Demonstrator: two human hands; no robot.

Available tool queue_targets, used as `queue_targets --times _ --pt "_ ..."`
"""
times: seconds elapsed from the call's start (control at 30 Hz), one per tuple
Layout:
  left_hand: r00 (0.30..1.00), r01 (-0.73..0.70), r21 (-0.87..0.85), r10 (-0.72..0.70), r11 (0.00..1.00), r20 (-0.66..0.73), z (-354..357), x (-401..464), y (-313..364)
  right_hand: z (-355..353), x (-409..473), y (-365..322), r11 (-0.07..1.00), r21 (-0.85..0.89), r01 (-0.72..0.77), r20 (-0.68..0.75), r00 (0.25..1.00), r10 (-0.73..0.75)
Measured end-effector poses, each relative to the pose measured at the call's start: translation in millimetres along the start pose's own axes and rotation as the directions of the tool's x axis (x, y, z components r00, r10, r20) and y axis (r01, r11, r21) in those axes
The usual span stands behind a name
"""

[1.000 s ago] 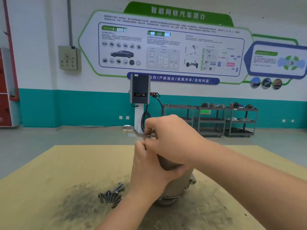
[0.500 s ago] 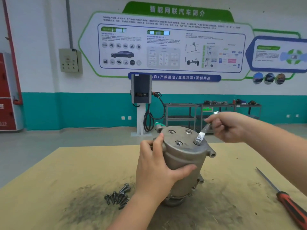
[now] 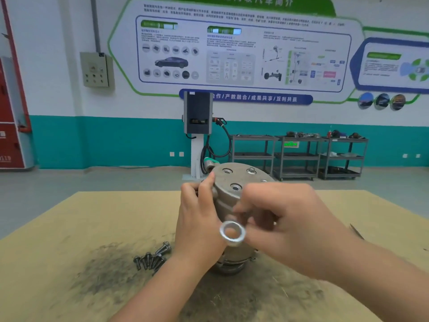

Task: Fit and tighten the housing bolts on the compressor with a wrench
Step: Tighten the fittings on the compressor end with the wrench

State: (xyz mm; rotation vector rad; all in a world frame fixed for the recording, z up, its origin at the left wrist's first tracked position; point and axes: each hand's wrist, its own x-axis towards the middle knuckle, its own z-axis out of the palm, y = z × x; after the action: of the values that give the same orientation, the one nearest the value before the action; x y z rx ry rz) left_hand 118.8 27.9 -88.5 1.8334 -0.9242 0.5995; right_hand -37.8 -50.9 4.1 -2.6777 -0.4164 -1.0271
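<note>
1. In mid-frame I see the grey cast-metal cylindrical compressor standing upright on the tan, grease-stained board.
2. My left hand wraps its left side, thumb on the top rim.
3. My right hand pinches the silver ring-ended wrench, ring toward the camera, in front of the housing.
4. One bolt sits in the top face.
5. The loose dark flanged bolts lie lower left of it.

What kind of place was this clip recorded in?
Probably a vehicle-training workshop. A car-themed wall poster hangs above a charging post with cable, metal parts carts line the wall, and a person's hands work on a compressor standing on a stained bench board.
</note>
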Motion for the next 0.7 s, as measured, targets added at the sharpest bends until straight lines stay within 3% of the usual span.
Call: queue_targets --times 0.07,0.17,0.3,0.43,0.53,0.63,0.7 --pt "0.998 0.064 -0.052 -0.063 0.997 0.013 -0.6 1.3 1.1 4.6 37.3 -4.4 0.998 -0.048 -0.03 0.141 0.989 0.036" --pt "0.999 0.01 -0.023 -0.011 1.0 -0.037 -2.4 2.3 6.9 12.0 97.7 1.3 0.984 -0.109 -0.143 0.325 0.93 0.171" --pt "0.999 -0.031 -0.032 0.03 0.999 -0.028 -8.0 0.2 8.6 15.2 147.0 33.5 0.865 0.006 -0.502 0.477 0.762 0.439" --pt "0.998 -0.047 0.049 0.045 0.998 0.035 -8.9 3.6 7.5 5.6 149.6 85.3 0.576 0.156 -0.802 0.446 0.578 0.684" --pt "0.996 -0.067 0.068 0.064 0.995 0.056 -10.9 5.5 8.0 -14.9 117.0 123.2 0.255 0.399 -0.881 0.459 0.432 0.776" --pt "0.996 -0.075 0.077 0.071 0.994 0.051 -10.6 6.6 6.9 -36.6 64.8 142.6 -0.107 0.664 -0.74 0.526 0.36 0.77" --pt "0.997 -0.071 0.07 0.068 0.995 0.045 -10.0 5.8 6.7 -37.2 26.7 139.3 -0.287 0.806 -0.518 0.535 0.43 0.727"
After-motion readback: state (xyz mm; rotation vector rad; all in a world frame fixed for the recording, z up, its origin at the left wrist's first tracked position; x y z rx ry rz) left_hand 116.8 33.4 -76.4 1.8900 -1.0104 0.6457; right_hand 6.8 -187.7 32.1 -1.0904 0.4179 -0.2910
